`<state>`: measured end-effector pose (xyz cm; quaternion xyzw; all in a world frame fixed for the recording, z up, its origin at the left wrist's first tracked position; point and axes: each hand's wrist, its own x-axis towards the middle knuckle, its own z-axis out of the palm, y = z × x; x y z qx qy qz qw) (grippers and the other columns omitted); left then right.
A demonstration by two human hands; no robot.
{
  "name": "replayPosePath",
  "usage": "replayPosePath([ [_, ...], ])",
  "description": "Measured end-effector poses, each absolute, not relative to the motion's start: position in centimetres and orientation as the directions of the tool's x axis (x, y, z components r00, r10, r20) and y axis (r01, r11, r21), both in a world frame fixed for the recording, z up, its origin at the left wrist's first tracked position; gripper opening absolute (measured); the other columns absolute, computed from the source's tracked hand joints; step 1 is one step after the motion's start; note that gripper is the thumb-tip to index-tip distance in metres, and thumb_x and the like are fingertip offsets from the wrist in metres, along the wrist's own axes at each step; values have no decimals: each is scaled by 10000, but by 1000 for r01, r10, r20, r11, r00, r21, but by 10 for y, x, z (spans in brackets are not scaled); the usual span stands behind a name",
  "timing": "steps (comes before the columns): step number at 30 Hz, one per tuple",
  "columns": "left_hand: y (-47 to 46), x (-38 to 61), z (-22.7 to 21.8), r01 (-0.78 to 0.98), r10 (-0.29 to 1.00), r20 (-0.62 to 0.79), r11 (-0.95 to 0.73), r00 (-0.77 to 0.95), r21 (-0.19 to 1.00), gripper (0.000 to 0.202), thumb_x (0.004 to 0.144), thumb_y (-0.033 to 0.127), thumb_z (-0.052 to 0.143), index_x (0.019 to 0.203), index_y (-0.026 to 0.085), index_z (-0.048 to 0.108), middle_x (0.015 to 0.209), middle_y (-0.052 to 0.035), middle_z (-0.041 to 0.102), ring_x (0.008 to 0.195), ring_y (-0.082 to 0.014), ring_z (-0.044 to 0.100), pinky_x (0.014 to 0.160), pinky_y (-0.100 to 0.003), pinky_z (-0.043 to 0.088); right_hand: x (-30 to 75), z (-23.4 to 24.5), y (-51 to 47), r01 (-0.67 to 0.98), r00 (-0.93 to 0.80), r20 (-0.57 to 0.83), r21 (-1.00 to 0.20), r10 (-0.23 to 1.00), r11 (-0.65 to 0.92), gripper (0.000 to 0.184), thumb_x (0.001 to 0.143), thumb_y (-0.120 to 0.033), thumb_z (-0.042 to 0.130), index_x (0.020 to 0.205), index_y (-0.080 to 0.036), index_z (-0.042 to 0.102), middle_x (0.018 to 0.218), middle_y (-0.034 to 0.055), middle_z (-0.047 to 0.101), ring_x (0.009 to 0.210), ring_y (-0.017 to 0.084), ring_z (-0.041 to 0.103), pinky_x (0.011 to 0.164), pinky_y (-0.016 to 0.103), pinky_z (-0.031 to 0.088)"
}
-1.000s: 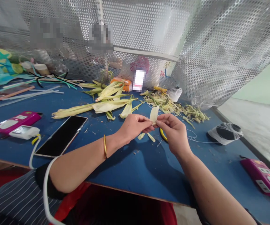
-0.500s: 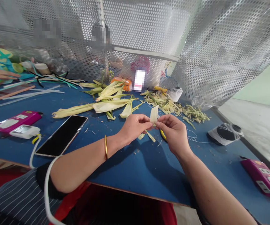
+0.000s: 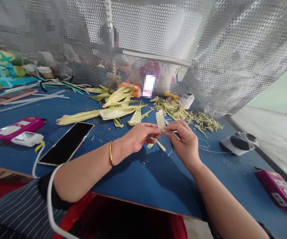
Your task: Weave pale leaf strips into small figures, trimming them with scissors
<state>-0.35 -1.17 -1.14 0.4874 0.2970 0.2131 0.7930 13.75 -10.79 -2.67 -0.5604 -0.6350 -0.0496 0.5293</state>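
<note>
A pale strip of corn husk (image 3: 160, 119) stands up between my two hands, above the blue table (image 3: 133, 179). My left hand (image 3: 143, 135) pinches its lower end from the left, thumb and fingers closed. From the right, my right hand (image 3: 183, 137) grips the same end with its fingertips, which partly hide it. Below the hands lie small husk scraps (image 3: 160, 145). Part of a yellow and red handled tool shows behind my right fingers; its kind is hidden. Beyond them is a pile of larger corn husks (image 3: 122, 111).
Shredded husk (image 3: 183, 111) lies at the back, before a perforated metal screen (image 3: 153, 33). A thread spool (image 3: 240, 142) and a magenta power strip (image 3: 280, 191) are on the right. To the left lie a black phone (image 3: 67, 142), a white device (image 3: 27, 138) and another magenta strip (image 3: 21, 127).
The husk strip has tilted left, and my right fingers have shifted left over its lower end. My left hand has turned slightly. The other person's hand at far left has gone from view.
</note>
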Motion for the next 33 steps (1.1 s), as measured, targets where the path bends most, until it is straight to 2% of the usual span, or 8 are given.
replayPosePath([
  [6, -11, -2, -12, -20, 555, -350, 552, 755, 834, 94, 685, 149, 747, 683, 134, 654, 656, -8, 622, 620, -93, 575, 530, -196, 409, 138, -29, -107, 780, 168, 755, -495, 634, 383, 77, 876, -186, 651, 836, -250, 669, 852, 18, 637, 814, 181, 613, 747, 334, 501],
  [10, -11, -2, -13, -10, 529, -363, 575, 767, 818, 85, 679, 141, 737, 684, 141, 652, 654, -3, 625, 622, -91, 573, 543, -199, 418, 137, -27, -108, 753, 214, 728, -548, 652, 364, 69, 871, -211, 649, 817, -251, 660, 868, 21, 632, 857, 193, 608, 784, 348, 494],
  [18, -20, -1, -10, -32, 661, -247, 379, 708, 925, 111, 691, 190, 737, 645, 145, 648, 648, -28, 631, 629, -112, 580, 522, -215, 421, 135, -31, -107, 587, 360, 542, -764, 759, 267, 97, 867, -257, 607, 776, -225, 613, 866, 28, 678, 837, 187, 613, 749, 322, 476],
  [23, -26, 1, -9, -14, 742, -186, 254, 644, 967, 91, 712, 187, 706, 636, 148, 674, 665, -40, 657, 636, -113, 588, 537, -217, 438, 134, -30, -107, 502, 416, 416, -847, 809, 177, 97, 861, -268, 621, 784, -211, 633, 723, -2, 669, 712, 164, 607, 691, 300, 455],
  [33, -29, 4, -11, -16, 781, -170, 224, 601, 974, 66, 726, 175, 709, 670, 139, 709, 671, -46, 690, 630, -123, 623, 552, -220, 471, 136, -38, -103, 370, 484, 389, -903, 784, 220, 72, 807, -252, 683, 794, -205, 630, 712, -10, 663, 675, 156, 617, 668, 304, 471],
])
